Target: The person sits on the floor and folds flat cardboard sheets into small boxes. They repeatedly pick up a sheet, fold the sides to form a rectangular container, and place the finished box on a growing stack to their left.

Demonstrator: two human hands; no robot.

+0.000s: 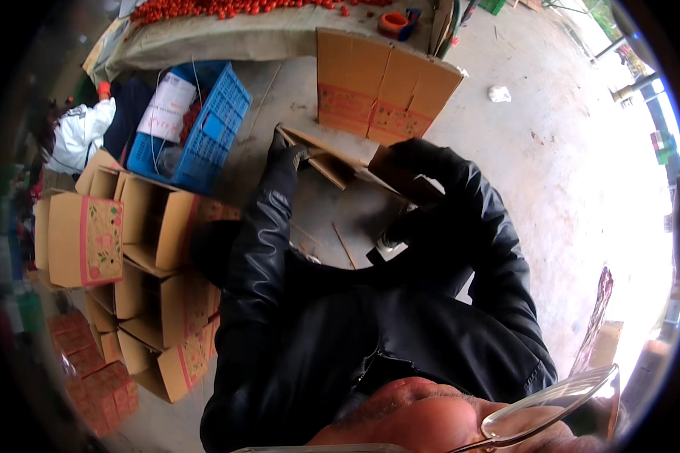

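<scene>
Partly folded cardboard carton [332,171] near view centre. Left hand [285,160] grasps its left end; right hand [419,157] is at its right side, finger closure hidden, can't tell if gripping. Printed cardboard panel [381,90] stands just beyond. Blue plastic crate [230,113] and open cartons [83,241] off to the left.

You wear a glossy black jacket [446,325] with 2 long, creased sleeves [258,234] at 9 and 3 o'clock, and a metallic zipper [378,354] at 6 o'clock. Your trousers [434,260] are dark; your thin-rimmed, clear-lensed glasses [551,399] show at 4 o'clock.
</scene>
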